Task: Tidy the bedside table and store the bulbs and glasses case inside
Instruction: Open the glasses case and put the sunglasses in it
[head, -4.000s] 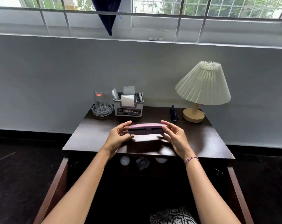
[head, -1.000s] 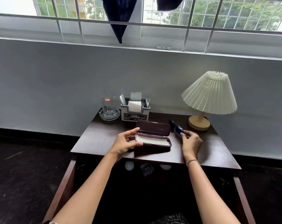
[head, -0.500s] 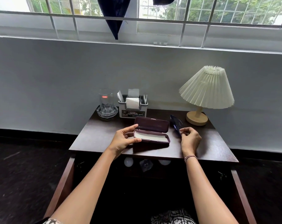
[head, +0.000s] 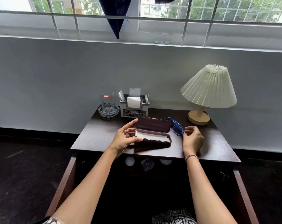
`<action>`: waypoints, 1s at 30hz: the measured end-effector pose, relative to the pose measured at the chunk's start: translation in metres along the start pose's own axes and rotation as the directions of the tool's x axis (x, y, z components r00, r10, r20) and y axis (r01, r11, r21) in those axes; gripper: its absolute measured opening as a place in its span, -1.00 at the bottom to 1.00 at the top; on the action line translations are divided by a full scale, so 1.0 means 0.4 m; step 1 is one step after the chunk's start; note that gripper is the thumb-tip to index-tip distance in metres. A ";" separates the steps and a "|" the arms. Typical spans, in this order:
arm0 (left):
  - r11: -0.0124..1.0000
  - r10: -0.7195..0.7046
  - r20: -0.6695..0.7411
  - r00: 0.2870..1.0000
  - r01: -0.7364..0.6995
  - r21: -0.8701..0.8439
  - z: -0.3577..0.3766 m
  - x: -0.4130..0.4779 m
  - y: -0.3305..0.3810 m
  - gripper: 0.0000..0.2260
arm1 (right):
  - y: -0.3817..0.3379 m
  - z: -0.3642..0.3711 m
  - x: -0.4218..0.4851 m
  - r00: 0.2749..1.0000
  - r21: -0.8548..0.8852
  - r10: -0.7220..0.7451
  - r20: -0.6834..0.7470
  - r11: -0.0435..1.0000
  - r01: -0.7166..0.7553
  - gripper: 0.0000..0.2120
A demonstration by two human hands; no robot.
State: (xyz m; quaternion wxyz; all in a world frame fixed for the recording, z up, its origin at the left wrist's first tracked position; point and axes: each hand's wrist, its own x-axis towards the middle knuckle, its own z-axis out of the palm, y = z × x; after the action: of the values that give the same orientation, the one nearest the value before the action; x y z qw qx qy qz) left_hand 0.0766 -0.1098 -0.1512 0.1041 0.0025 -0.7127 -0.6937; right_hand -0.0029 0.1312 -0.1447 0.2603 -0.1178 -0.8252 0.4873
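Holding one glasses case (head: 153, 136) and one blue glasses (head: 177, 126) are two hands (head: 124, 139) (head: 192, 139).

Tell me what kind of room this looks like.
Most likely a bedroom, under a window: a small dark bedside table against the wall carries a pleated-shade lamp, a drinking glass and an open glasses case.

Glasses case (head: 153, 132) sits centre-front on tabletop (head: 96, 135).
Behind case: organizer (head: 134, 110). Behind-left: glass (head: 107, 102). Just beside on right: glasses (head: 177, 127). Right-behind, well apart: lamp (head: 201, 110). Before and below, in drawer (head: 64, 183): bulbs (head: 129, 161).
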 end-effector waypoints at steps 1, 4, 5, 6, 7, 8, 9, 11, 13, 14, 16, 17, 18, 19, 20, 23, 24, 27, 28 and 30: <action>1.000 0.000 0.005 1.000 0.000 -0.007 -0.002 0.002 -0.002 -0.23 | -0.001 0.000 -0.001 1.000 -0.022 0.001 -0.016 1.000 -0.002 -0.88; 0.999 -0.007 0.008 1.000 0.008 -0.037 -0.007 0.009 -0.007 -0.17 | -0.001 -0.002 0.002 0.998 -0.024 -0.003 -0.066 1.000 0.002 -0.89; 0.999 -0.019 0.000 1.000 0.019 -0.041 -0.008 0.010 -0.009 -0.14 | 0.000 -0.002 0.002 0.997 -0.005 -0.014 -0.080 1.000 0.013 -0.89; 0.999 -0.036 -0.010 0.999 0.035 -0.041 -0.007 0.011 -0.011 -0.11 | -0.001 -0.003 0.003 0.995 0.021 -0.028 -0.097 0.999 0.030 -0.90; 0.998 -0.055 -0.021 0.998 0.055 -0.038 -0.007 0.011 -0.013 -0.10 | -0.002 -0.003 0.004 0.992 0.051 -0.038 -0.120 0.998 0.045 -0.90; 0.997 -0.073 -0.030 0.997 0.072 -0.034 -0.006 0.011 -0.013 -0.11 | -0.002 -0.004 0.005 0.989 0.088 -0.041 -0.146 0.995 0.054 -0.91; 0.996 -0.085 -0.033 0.996 0.084 -0.031 -0.006 0.011 -0.014 -0.13 | -0.003 -0.005 0.008 0.985 0.131 -0.038 -0.168 0.989 0.061 -0.90; 0.995 -0.094 -0.023 0.995 0.093 -0.032 -0.005 0.011 -0.013 -0.19 | -0.001 -0.005 0.010 0.983 0.249 -0.028 -0.182 0.966 0.073 -0.85; 0.995 -0.090 -0.004 0.996 0.090 -0.034 -0.004 0.011 -0.011 -0.25 | 0.006 -0.004 0.008 0.986 0.408 -0.006 -0.168 0.910 0.075 -0.72; 0.996 -0.086 0.004 0.996 0.086 -0.035 -0.003 0.010 -0.009 -0.27 | 0.008 -0.002 0.005 0.988 0.491 0.008 -0.154 0.869 0.069 -0.66; 0.996 -0.076 0.016 0.997 0.076 -0.039 -0.003 0.008 -0.007 -0.31 | 0.010 0.003 -0.001 0.996 0.625 0.014 -0.084 0.779 0.041 -0.62; 0.996 -0.072 0.017 0.997 0.072 -0.043 -0.003 0.007 -0.006 -0.32 | 0.012 0.005 -0.002 0.999 0.669 -0.005 -0.034 0.743 0.027 -0.62; 0.996 -0.070 0.014 0.997 0.071 -0.046 -0.003 0.007 -0.006 -0.32 | 0.014 0.007 -0.003 0.999 0.697 -0.038 0.022 0.717 0.012 -0.63; 0.996 -0.069 0.013 0.998 0.070 -0.048 -0.003 0.006 -0.006 -0.33 | 0.015 0.008 -0.003 0.993 0.714 -0.080 0.083 0.700 -0.003 -0.63; 0.996 -0.067 0.013 0.998 0.068 -0.051 -0.003 0.006 -0.007 -0.33 | 0.017 0.009 -0.005 0.983 0.721 -0.122 0.140 0.693 -0.017 -0.65; 0.996 -0.059 0.012 0.998 0.060 -0.059 -0.002 0.009 -0.010 -0.34 | 0.014 0.009 -0.015 0.935 0.717 -0.224 0.274 0.696 -0.043 -0.67; 0.996 -0.059 0.012 0.998 0.060 -0.062 -0.002 0.009 -0.010 -0.34 | 0.013 0.009 -0.017 0.920 0.710 -0.244 0.306 0.702 -0.050 -0.67; 0.996 -0.059 0.007 0.998 0.059 -0.065 -0.002 0.008 -0.008 -0.35 | 0.015 0.010 -0.021 0.891 0.687 -0.286 0.353 0.726 -0.039 -0.67; 0.996 -0.060 0.004 0.998 0.060 -0.062 -0.002 0.009 -0.009 -0.35 | 0.015 0.009 -0.023 0.882 0.672 -0.303 0.362 0.740 -0.022 -0.67; 0.996 -0.063 0.003 0.998 0.063 -0.056 -0.002 0.009 -0.009 -0.35 | 0.014 0.008 -0.027 0.863 0.643 -0.334 0.380 0.765 0.013 -0.69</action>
State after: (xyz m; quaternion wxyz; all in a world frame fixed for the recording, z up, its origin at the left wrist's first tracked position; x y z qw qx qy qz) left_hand 0.0728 -0.1114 -0.1543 0.0819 0.0215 -0.6925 -0.7164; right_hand 0.0042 0.1267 -0.1541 0.1201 0.1764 -0.6632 0.7174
